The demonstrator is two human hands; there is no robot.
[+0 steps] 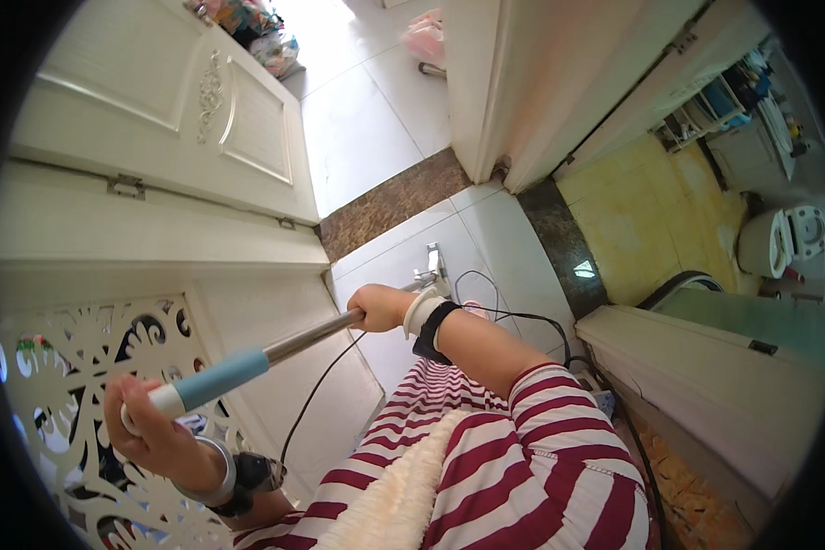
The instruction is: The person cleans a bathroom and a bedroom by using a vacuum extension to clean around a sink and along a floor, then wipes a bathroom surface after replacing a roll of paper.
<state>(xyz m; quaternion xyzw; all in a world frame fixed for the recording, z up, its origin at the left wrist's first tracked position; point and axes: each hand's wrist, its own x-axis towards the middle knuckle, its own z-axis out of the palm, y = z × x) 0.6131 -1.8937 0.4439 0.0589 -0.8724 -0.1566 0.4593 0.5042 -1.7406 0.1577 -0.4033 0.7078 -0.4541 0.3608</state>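
Observation:
Both hands are closed round a long mop (295,346) with a metal pole and a blue-and-white grip. My left hand (145,423) holds the white end of the grip at the lower left, beside the carved lattice panel. Further down, my right hand (376,309) wraps the bare metal pole in the middle of the view. Past my right wrist, a pale-and-grey fitting (433,266) at the mop's lower end is over the white tiles; my forearm hides part of that end. Each wrist wears a pale ring and a black strap.
Black cables (545,321) trail by my right arm. A white panelled door (174,101) stands at the left, the lattice panel (73,385) below it. A brown stone threshold (394,202) crosses the doorway ahead. At the right, another doorway shows yellow flooring (651,192) and a white bin-like container (766,243).

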